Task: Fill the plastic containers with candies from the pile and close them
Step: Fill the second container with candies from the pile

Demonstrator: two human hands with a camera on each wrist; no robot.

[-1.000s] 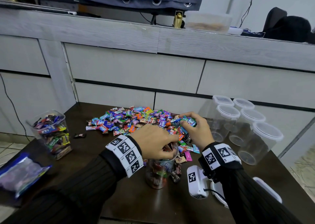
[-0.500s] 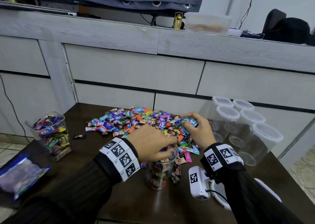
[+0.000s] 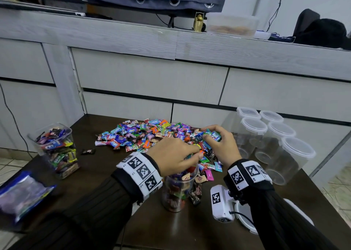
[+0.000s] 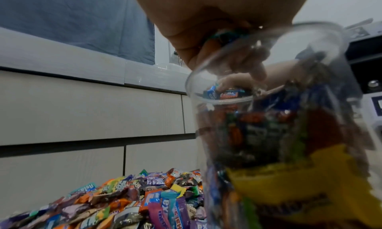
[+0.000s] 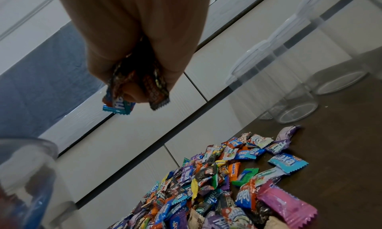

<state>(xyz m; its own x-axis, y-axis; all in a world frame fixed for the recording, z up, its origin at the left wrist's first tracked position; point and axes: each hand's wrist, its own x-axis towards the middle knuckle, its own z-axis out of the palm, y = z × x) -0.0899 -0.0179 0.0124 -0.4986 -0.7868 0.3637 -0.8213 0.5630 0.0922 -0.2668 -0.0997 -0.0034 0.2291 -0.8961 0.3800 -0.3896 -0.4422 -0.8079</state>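
A heap of wrapped candies (image 3: 144, 135) lies on the dark table (image 3: 190, 230). In front of it stands an open clear container (image 3: 176, 192), partly filled. My left hand (image 3: 191, 154) hovers over its mouth, fingers curled round a few candies. In the left wrist view the left hand (image 4: 217, 36) sits right above the container (image 4: 279, 134) rim. My right hand (image 3: 210, 133) grips a handful of candies at the heap's right edge. The right wrist view shows the right hand (image 5: 136, 88) clutching wrappers above the candies (image 5: 217, 183).
A filled open container (image 3: 57, 151) stands at the table's left, with a stray candy (image 3: 88, 151) beside it. Several lidded empty containers (image 3: 275, 135) cluster at the right. A white lid (image 3: 245, 219) lies under my right wrist. A blue bag (image 3: 22, 192) sits at the near left.
My left hand has risen slightly above the container's mouth. My right hand has barely moved and still clutches candies at the heap's edge.
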